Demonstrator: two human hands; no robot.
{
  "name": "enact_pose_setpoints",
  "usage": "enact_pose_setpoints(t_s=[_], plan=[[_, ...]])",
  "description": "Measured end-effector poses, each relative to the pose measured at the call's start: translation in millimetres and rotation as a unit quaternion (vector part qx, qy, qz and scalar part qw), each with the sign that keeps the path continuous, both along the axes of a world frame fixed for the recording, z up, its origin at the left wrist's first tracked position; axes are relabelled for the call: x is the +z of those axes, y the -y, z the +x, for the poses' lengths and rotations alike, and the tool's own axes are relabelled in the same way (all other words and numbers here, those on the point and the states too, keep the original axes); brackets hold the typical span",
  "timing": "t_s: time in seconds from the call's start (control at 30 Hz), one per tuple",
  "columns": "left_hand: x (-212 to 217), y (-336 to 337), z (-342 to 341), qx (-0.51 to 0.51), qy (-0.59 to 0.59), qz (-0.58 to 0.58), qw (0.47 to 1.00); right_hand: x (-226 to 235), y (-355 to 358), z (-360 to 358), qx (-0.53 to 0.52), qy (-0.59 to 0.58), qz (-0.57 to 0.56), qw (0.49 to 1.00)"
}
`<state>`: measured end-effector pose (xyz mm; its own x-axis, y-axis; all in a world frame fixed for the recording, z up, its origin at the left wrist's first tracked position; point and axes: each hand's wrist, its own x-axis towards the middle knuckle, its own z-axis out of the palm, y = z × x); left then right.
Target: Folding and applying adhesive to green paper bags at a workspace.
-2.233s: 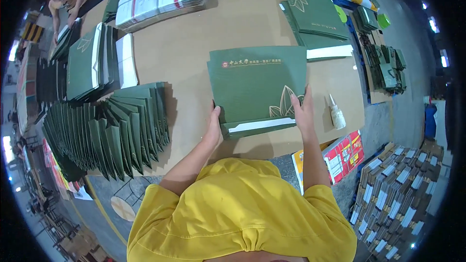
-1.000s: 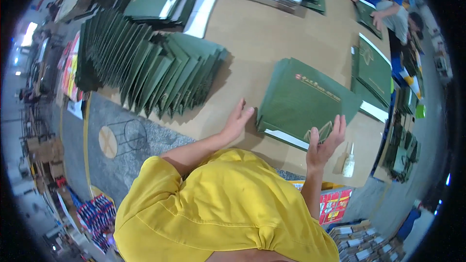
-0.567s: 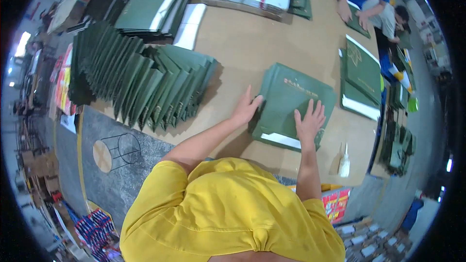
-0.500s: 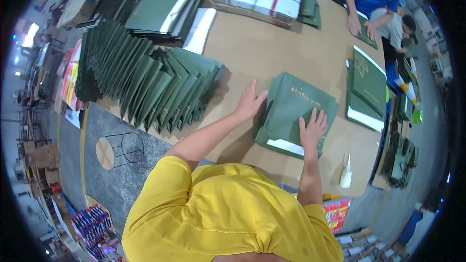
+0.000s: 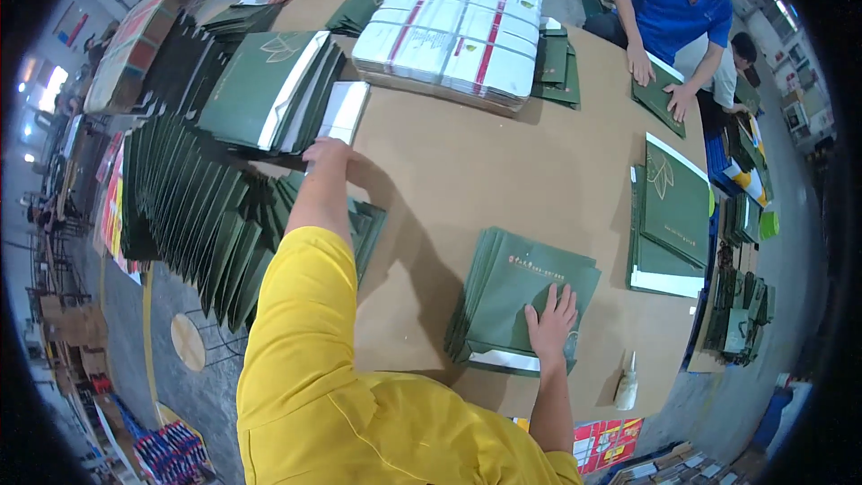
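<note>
My left hand (image 5: pixel 329 152) reaches far out at the near end of a white paper stack (image 5: pixel 345 110), beside a pile of flat green bags (image 5: pixel 262 81). Its fingertips are partly hidden, so whether they grip a sheet cannot be told. In front of me, my right hand (image 5: pixel 551 321) lies with fingers spread on a stack of green paper bags (image 5: pixel 503 296). The top bag has small gold print and a white strip along its near edge. A long row of fanned green bags (image 5: pixel 193 211) stands under and left of my left arm.
A strapped bundle of white sheets (image 5: pixel 449 27) sits at the table's far side. More green bags (image 5: pixel 673 207) lie at the right, where a co-worker in blue (image 5: pixel 669 0) handles one. A glue bottle (image 5: pixel 627 384) stands near the right front edge. Beside the table is a stool (image 5: pixel 189 341).
My left hand has left the side of the bag stack and moved far and left to the white paper. My right hand stays on the stack. The view has shifted.
</note>
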<state>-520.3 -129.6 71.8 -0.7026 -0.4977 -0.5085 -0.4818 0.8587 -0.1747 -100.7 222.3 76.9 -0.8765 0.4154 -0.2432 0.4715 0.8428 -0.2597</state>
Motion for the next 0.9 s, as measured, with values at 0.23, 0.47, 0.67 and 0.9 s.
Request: enact_pose_setpoints(t_s=[0.23, 0.47, 0.67, 0.9], plan=[[-17.6, 6.6, -16.8, 0.01, -0.032, -0.02, 0.999, 5.7, -1.2, -0.1, 0.006, -0.022, -0.011, 1.0], [-13.8, 19.1, -18.0, -0.007, -0.058, -0.011, 0.998, 6.3, -1.0, 0.3, 0.004, -0.018, -0.012, 1.0], [-17.8, 24.7, -11.1, 0.011, -0.14, 0.089, 0.986, 3.8, -1.4, 3.3, 0.003, -0.016, -0.003, 1.0], [-19.1, 32.2, -18.8, 0.0, -0.115, 0.088, 0.989, 1.6, -2.9, 4.8, 0.002, -0.026, -0.008, 1.0]])
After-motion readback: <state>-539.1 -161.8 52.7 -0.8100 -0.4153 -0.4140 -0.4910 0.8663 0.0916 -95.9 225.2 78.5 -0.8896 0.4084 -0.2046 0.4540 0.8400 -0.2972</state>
